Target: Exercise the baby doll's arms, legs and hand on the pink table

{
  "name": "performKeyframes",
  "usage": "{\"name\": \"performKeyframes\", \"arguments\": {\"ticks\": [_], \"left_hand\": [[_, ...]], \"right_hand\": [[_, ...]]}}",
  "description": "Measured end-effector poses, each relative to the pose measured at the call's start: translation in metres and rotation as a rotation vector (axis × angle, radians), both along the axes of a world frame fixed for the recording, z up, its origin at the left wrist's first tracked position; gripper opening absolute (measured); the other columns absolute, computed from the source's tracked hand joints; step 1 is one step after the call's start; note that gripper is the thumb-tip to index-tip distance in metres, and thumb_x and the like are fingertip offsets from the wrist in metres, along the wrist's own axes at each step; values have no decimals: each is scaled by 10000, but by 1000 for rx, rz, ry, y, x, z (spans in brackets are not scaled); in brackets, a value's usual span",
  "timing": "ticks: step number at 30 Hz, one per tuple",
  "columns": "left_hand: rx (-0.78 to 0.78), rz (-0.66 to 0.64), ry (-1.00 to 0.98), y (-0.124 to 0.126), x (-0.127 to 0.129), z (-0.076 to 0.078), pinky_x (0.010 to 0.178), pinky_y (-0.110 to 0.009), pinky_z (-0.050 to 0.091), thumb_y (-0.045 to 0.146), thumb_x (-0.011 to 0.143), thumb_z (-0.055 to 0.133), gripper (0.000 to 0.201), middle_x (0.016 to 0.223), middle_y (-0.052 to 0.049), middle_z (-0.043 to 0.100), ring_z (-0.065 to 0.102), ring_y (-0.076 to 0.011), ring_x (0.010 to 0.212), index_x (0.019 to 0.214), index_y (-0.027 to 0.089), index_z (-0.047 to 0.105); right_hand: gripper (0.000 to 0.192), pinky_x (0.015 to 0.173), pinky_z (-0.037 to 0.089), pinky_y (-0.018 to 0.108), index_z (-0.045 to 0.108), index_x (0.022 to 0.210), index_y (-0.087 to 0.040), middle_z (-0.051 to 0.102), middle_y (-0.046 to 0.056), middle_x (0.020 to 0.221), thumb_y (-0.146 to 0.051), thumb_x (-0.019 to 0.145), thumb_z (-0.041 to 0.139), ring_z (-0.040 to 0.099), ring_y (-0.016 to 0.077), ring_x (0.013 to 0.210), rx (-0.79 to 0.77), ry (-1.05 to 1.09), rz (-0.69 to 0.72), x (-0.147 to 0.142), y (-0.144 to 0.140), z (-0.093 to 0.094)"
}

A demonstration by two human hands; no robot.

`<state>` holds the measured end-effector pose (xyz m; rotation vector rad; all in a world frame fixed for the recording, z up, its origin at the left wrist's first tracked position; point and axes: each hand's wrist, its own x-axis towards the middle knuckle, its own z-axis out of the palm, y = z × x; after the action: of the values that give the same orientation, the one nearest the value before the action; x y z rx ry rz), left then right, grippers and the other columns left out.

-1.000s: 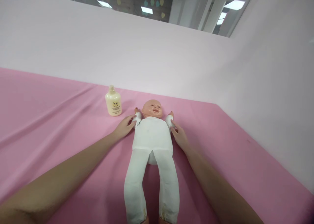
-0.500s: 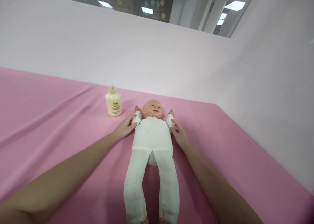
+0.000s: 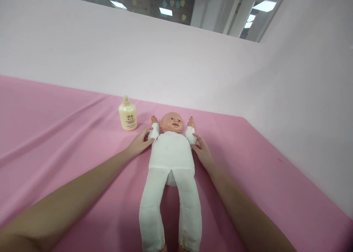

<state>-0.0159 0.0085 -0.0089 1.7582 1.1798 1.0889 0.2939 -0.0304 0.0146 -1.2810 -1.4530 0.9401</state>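
A baby doll [image 3: 171,151] with a white cloth body lies on its back, its head toward the wall and its legs toward me. Both of its arms are bent up beside the head. My left hand [image 3: 141,141] grips the doll's arm on the left, thumb on the near side and fingers behind the sleeve. On the other side, my right hand [image 3: 202,151] holds the opposite arm around the elbow in the same way. Parts of the fingers on both hands are hidden behind the sleeves.
A cream-coloured lotion bottle [image 3: 128,114] stands upright left of the doll's head. Pink cloth [image 3: 82,134] with creases covers the surface. A white wall [image 3: 138,57] rises behind and along the right, with a window [image 3: 154,2] above it.
The doll's forearms and hands have risen slightly and stand straighter beside its head. My hands have stayed nearly in the same place on its arms.
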Motion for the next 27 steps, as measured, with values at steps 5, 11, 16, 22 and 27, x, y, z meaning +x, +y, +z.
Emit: {"name": "performKeyframes", "arguments": {"ticks": [5, 11, 16, 22, 27], "left_hand": [[-6, -7, -29, 0, 0, 0, 866, -395, 497, 460, 796, 590, 606, 1162, -78, 628, 625, -229, 963, 1325, 239, 394], [3, 6, -49, 0, 1, 2, 866, -401, 497, 432, 780, 611, 632, 1150, -86, 643, 631, -234, 985, 1334, 229, 387], [3, 5, -66, -3, 2, 5, 875, -407, 489, 444, 778, 624, 663, 1159, -92, 649, 629, -238, 995, 1354, 223, 380], [6, 5, -75, -4, 2, 6, 901, -413, 469, 434, 785, 623, 657, 1217, -110, 632, 609, -255, 1065, 1353, 217, 373], [45, -18, -62, -4, 3, 7, 931, -414, 454, 379, 777, 598, 615, 1283, -107, 607, 574, -269, 1164, 1335, 225, 391]], "right_hand": [[505, 799, 504, 320, 508, 1248, -311, 611, 13, 1195, -240, 754, 586, 611, 134, 811, 11, 76, 13, 1, 3, -4], [495, 760, 501, 304, 514, 1198, -289, 585, 32, 1266, -252, 715, 618, 598, 132, 803, 15, 121, 10, 2, 5, -6], [479, 728, 476, 290, 522, 1156, -279, 592, 35, 1271, -238, 692, 632, 589, 135, 810, 1, 179, 19, 1, 5, -4], [459, 688, 451, 283, 556, 1113, -264, 621, 32, 1207, -226, 664, 642, 577, 136, 795, -12, 230, 18, -1, 4, -1], [425, 612, 422, 264, 581, 1058, -251, 651, 30, 1124, -235, 638, 641, 555, 131, 737, -18, 264, 11, -1, 4, 0]]}}
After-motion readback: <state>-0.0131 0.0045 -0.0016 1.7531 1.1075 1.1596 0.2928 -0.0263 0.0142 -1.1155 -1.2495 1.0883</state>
